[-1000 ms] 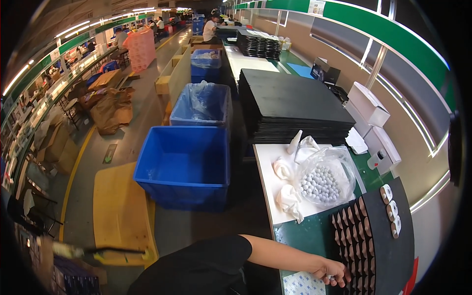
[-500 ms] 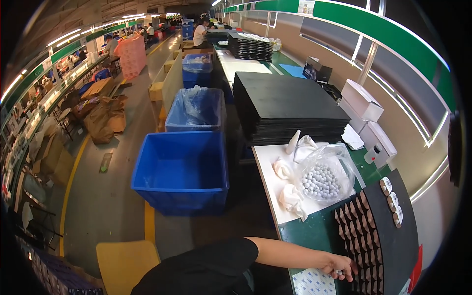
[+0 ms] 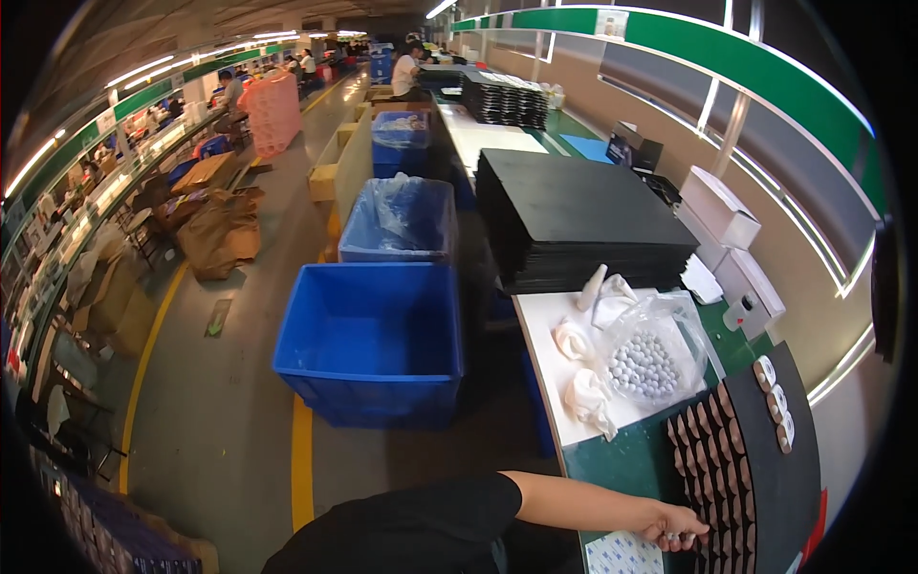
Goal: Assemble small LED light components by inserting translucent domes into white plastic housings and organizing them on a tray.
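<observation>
My left hand (image 3: 677,527) reaches in from the bottom in a black sleeve. Its fingers are curled around small white balls (image 3: 672,539), only partly visible. The fingertips are at the edge of a black board (image 3: 770,459), beside rows of brownish curved pieces (image 3: 710,450) set on it. Three white oval pieces (image 3: 774,402) lie along the board's far side. Beyond the hand, an open clear plastic bag (image 3: 684,320) holds many more white balls (image 3: 645,365). My right hand is out of view.
White crumpled cloths (image 3: 588,397) lie by the bag on a white sheet (image 3: 555,359). A patterned sheet (image 3: 622,553) is below my wrist. Behind stand stacked black boards (image 3: 593,206), a small bottle (image 3: 738,312) and white boxes (image 3: 717,210). Blue bins (image 3: 368,325) line the left.
The whole view has shifted slightly, with the scene now further right and lower. My left hand stays by the brownish pieces, its fingers still curled around the balls.
</observation>
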The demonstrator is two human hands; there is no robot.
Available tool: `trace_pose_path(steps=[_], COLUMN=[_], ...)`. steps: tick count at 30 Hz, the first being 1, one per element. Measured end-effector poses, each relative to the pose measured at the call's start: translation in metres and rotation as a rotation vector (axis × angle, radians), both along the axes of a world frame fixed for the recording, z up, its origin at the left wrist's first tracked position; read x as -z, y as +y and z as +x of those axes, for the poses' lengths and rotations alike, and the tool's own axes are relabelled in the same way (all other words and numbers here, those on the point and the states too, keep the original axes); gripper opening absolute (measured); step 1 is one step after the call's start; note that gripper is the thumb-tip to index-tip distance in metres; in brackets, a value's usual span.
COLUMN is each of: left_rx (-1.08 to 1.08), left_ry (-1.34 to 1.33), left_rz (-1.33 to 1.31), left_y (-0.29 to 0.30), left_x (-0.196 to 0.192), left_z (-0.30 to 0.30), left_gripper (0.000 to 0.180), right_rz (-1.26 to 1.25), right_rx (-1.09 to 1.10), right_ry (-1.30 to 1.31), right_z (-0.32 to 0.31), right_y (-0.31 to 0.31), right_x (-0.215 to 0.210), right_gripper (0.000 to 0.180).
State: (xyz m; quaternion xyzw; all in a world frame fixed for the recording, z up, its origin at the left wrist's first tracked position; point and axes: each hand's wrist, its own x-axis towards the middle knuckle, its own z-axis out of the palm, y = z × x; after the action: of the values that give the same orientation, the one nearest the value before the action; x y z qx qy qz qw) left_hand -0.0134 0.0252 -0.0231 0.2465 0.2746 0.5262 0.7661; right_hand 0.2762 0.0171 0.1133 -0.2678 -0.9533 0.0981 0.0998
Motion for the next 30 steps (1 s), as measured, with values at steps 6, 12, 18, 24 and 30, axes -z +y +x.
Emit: trace_pose_path(steps=[6,12,18,24,30], left_rx=[0.031,-0.051,-0.123,-0.158,-0.188], left_ry=[-0.136,-0.055,-0.018,0.026,0.021], left_rz=[-0.019,0.005,0.022,0.048,0.070], left_y=[0.003,-0.005,-0.008,-0.007,-0.011], left_x=[0.007,-0.009,-0.018,-0.024,-0.021], left_z=[0.000,-0.004,-0.004,0.003,-0.005], left_gripper=[0.017,0.020,0.028,0.018,0.034], right_rz=[0.107,-0.450,-0.790,-1.078,-0.940], right_rx=[0.056,0.130,0.091,0.249,0.225], right_ry=[0.454,0.914,0.847,0.915,0.866], right_z=[-0.029,-0.082,-0.083,-0.073,-0.088], right_y=[0.000,0.003,0.014,0.007,0.001], right_x=[0.005,0.022,0.068,0.124,0.133], right_gripper=[0.014,0.016,0.011,0.012,0.013])
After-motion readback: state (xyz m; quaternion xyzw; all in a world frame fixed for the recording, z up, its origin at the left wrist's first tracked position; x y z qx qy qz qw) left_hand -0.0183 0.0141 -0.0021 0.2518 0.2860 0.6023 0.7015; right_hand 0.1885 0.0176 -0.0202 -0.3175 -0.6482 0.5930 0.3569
